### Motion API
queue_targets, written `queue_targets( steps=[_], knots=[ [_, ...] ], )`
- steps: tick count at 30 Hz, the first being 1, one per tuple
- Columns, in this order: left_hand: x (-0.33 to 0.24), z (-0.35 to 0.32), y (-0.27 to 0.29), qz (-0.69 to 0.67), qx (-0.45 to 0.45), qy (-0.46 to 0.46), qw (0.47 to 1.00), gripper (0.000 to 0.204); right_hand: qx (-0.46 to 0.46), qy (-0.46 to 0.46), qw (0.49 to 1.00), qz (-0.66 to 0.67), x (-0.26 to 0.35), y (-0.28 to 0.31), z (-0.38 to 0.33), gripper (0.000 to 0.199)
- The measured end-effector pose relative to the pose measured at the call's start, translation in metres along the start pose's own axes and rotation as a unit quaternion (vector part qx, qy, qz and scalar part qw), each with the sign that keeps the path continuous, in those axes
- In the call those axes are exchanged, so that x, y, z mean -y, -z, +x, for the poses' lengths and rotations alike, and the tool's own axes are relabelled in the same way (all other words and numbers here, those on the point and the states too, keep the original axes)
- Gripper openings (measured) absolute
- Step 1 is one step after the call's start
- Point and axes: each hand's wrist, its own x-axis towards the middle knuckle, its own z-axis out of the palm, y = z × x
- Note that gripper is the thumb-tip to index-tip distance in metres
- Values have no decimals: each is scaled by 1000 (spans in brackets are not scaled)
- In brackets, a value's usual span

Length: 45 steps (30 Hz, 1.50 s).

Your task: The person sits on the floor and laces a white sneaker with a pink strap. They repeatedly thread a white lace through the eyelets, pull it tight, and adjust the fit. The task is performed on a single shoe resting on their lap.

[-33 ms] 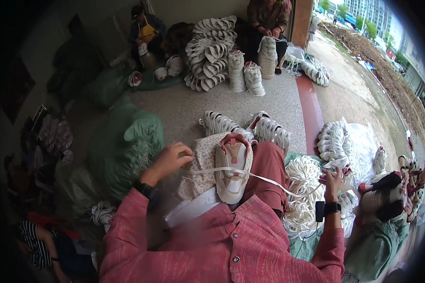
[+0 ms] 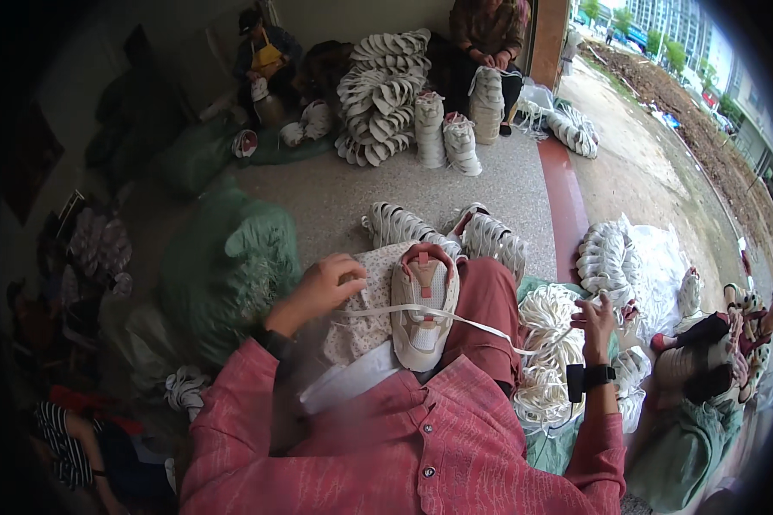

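Note:
A beige and white shoe upper (image 2: 423, 339) with a red lining and tongue tab lies on my lap, its toe toward me. A flat white shoelace (image 2: 481, 326) crosses its lower eyelets and trails out both sides. My left hand (image 2: 322, 292) hovers left of the shoe with loosely curled fingers and nothing visible in them; the lace's left end lies below it on the patterned cloth (image 2: 376, 270). Right of my knee, my right hand (image 2: 596, 324) is raised, the lace's other end reaching its pinched fingers. Under that hand lies a heap of white laces (image 2: 548, 386).
Rows of stacked shoe uppers (image 2: 408, 225) lie beyond my knees, with another stack (image 2: 608, 253) at right. A green sack (image 2: 232, 249) stands at left. Two people (image 2: 489, 51) sit at the back beside a tall pile of uppers (image 2: 385, 94).
My left hand has moved right, closer to the shoe. My right hand has risen slightly and shifted left. The shoe stays where it was.

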Motion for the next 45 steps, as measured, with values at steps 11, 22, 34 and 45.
queue_targets(
  steps=[11, 22, 34, 45],
  knots=[
    [-35, 73, -98, -178, 127, -53, 974, 14, 349, 342, 799, -351, 38, -170, -78, 12],
    [-32, 62, -110, -94, 107, -70, 987, 15, 414, 316, 796, -309, 45, -178, -86, 12],
    [-23, 61, -120, -80, 121, -85, 986, 11, 451, -26, 843, -290, 58, -189, -78, 21],
    [-11, 61, -118, -134, 118, -143, 973, 14, 493, 358, 653, -451, 82, -206, -52, 32]
  ],
)
